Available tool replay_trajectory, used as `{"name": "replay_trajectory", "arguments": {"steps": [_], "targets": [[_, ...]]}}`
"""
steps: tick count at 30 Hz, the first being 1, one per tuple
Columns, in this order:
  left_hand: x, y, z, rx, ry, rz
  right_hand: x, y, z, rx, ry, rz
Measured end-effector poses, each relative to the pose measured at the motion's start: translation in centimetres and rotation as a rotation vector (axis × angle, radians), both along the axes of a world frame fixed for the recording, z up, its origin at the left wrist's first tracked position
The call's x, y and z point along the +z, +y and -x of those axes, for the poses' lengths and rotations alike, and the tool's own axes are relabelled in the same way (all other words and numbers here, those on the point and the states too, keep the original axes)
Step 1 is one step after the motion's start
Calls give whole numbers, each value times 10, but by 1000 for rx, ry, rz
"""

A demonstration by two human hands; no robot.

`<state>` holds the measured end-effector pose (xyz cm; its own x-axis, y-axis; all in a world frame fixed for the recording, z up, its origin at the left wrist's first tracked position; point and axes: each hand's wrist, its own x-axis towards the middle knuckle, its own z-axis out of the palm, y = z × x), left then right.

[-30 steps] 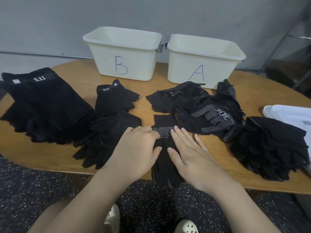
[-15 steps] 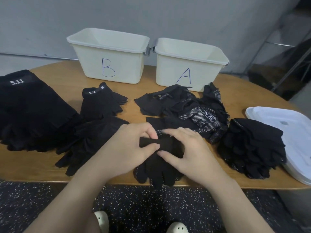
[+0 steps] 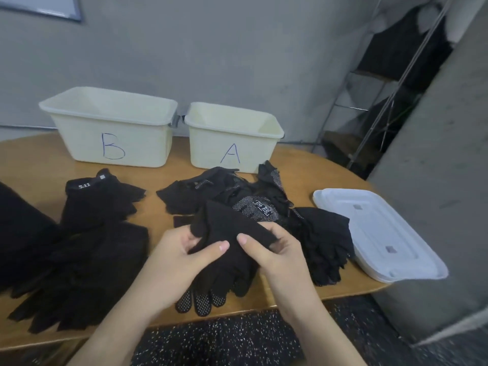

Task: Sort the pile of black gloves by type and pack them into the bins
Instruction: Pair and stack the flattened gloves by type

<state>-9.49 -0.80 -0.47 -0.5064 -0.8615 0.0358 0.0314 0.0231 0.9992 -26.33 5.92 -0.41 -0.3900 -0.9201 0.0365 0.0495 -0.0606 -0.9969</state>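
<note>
Both of my hands hold a black dotted-grip glove lifted above the table's front edge; its dotted fingertips hang down. My left hand pinches its left side, and my right hand grips its cuff edge. Behind it lies a loose pile of dotted gloves. A stack of the same type lies to the right. Plain 5.11 gloves and more plain gloves lie to the left. Cream bin B and bin A stand at the back, nothing visible inside.
A white plastic lid lies at the right end of the wooden table. A grey pillar stands close on the right, with a metal rack behind it. A large dark glove stack is at the far left.
My hands went from pressing the glove flat on the table to picking it up and raising it. The camera tilted up and swung right.
</note>
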Motion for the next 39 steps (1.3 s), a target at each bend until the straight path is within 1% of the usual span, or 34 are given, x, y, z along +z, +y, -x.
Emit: {"name": "replay_trajectory", "arguments": {"steps": [2, 4, 7, 10, 13, 17, 21, 26, 28, 30, 34, 37, 39], "targets": [[0, 3, 11, 17, 37, 11, 3, 12, 4, 25, -109, -57], [1, 7, 23, 28, 44, 37, 7, 22, 11, 33, -84, -94], [2, 12, 42, 17, 51, 60, 13, 35, 25, -20, 60, -83], [3, 19, 61, -4, 53, 83, 23, 46, 42, -78, 282, -11], [8, 26, 82, -33, 71, 93, 31, 52, 62, -146, 378, 40], [23, 25, 114, -71, 97, 66, 41, 51, 91, -208, 314, 45], [39, 13, 151, -52, -1, 95, 46, 40, 122, -292, 244, -19], [26, 1, 183, -20, -101, 19, 39, 22, 150, -306, 164, -154], [14, -1, 190, 0, -146, -5, 33, 17, 158, -300, 165, -209], [6, -1, 194, 15, -153, -38, 27, 15, 164, -296, 174, -248], [4, 0, 197, 61, -170, -33, 20, 13, 171, -295, 171, -260], [4, 3, 197, 108, -191, -10, 18, 12, 174, -307, 218, -266], [5, 3, 195, 123, -210, 1, 16, 11, 176, -348, 311, -273]]}}
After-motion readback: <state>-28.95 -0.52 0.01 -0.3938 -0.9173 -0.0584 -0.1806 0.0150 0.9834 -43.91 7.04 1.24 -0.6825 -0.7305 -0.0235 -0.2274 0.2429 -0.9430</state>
